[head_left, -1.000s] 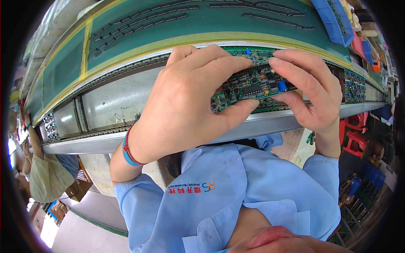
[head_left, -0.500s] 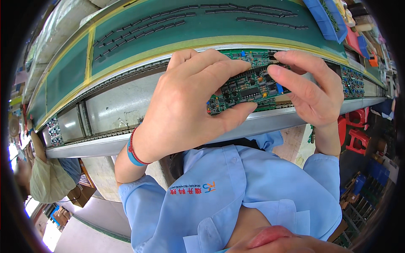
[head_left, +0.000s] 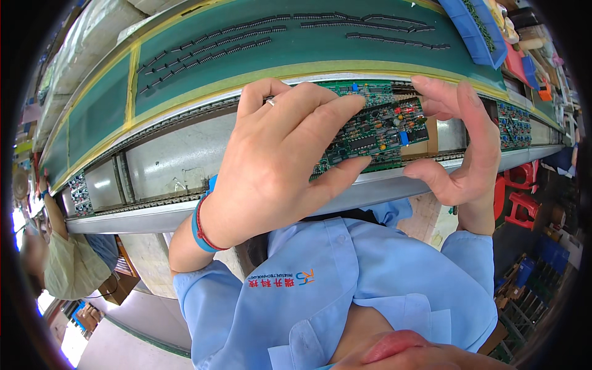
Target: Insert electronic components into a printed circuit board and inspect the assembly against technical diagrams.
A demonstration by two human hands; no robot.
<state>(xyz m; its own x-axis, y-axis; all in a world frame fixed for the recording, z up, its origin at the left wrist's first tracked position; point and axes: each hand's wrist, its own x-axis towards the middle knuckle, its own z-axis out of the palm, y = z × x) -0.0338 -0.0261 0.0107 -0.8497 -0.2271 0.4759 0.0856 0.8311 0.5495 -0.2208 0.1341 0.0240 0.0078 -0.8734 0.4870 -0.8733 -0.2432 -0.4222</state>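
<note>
Bare conveyor trough [head_left: 166, 166] — leftward

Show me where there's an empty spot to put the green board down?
The bare grey metal channel left of the left hand is free. Beside the right hand, circuit boards fill it. The green mat behind carries rows of small black parts.

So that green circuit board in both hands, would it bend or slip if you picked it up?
The circuit board probably stays stiff: it looks flat, held only by the left hand and right hand at its ends. It seems light, pinched by fingertips. Its many small parts look fragile, so edges are likely the safest grip.
</note>
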